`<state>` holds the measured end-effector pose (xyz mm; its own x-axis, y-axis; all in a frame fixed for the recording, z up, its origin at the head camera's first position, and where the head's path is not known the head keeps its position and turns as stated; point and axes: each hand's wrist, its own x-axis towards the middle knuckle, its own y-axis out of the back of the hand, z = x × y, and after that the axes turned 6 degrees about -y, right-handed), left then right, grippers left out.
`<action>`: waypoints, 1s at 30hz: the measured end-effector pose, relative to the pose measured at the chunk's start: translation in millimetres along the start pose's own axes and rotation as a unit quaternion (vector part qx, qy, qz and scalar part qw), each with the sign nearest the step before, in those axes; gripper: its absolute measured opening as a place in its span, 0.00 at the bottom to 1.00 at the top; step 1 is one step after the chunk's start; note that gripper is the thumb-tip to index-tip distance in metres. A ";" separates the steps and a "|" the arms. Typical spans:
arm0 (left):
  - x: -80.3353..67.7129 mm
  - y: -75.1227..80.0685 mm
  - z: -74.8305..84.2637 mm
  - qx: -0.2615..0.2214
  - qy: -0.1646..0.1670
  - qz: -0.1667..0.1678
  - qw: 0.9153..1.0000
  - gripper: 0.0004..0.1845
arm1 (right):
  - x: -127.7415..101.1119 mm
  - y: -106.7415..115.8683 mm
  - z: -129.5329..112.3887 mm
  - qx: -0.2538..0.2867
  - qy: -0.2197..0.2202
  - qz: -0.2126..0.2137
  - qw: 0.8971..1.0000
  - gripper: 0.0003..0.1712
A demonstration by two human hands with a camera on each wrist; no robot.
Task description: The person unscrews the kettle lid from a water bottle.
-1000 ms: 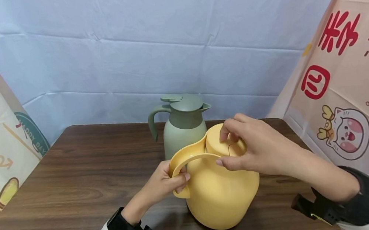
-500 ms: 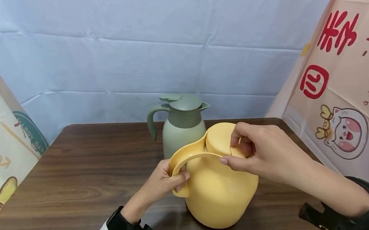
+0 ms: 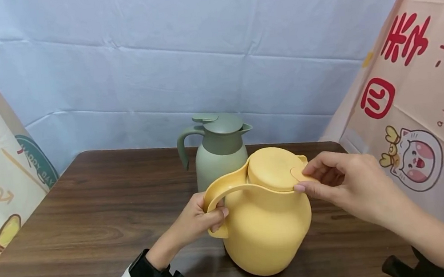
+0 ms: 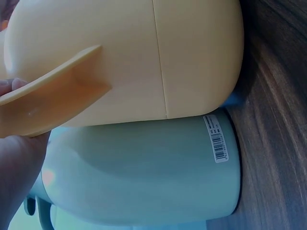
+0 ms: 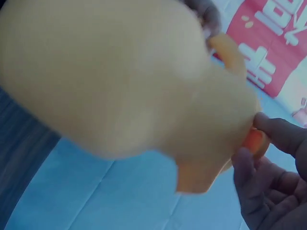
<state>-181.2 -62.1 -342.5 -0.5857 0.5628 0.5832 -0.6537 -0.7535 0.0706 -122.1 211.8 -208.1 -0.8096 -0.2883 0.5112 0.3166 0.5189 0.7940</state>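
Observation:
A yellow insulated jug point(image 3: 269, 236) stands on the wooden table in the head view. My left hand point(image 3: 197, 216) grips its looped handle point(image 3: 217, 235). The round yellow lid point(image 3: 270, 167) sits in the jug's mouth, its tab point(image 3: 301, 174) pointing right, near the spout. Thumb and fingers of my right hand point(image 3: 355, 183) pinch that tab. From the right wrist, the tab point(image 5: 255, 141) shows between thumb and finger, just above the spout point(image 5: 194, 177). The left wrist view has the jug body point(image 4: 192, 57) and handle point(image 4: 57, 98) close up; most of the left hand is cut off there.
A green insulated jug point(image 3: 221, 156) stands close behind the yellow one, its handle to the left. The dark wooden table point(image 3: 93, 222) extends to the left. A pale cloth point(image 3: 139, 75) hangs behind, with printed cloths point(image 3: 406, 94) at the sides.
My right hand has moved right with the lid's tab, and the lid has turned so the tab points right. The spout now shows. My left hand and the jug body stay put.

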 end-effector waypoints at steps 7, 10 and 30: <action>0.7 -0.4 -2.1 0.005 -0.009 0.008 1.000 0.11 | 10.3 4.0 26.0 -0.002 0.006 -0.021 1.000 0.06; 0.4 -2.1 -4.1 0.018 -0.016 0.023 0.999 0.12 | 18.6 3.5 34.4 0.014 -0.004 -0.047 0.999 0.04; 1.9 -7.4 -4.4 0.029 -0.045 0.052 0.997 0.17 | 77.8 -10.1 22.1 0.046 -0.118 -0.165 0.978 0.16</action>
<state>-179.6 -54.0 -345.4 -0.6015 0.4499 0.6602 -0.5618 -0.8257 0.0509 -199.2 201.9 -183.6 -0.9555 -0.2637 0.1326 -0.0186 0.5023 0.8645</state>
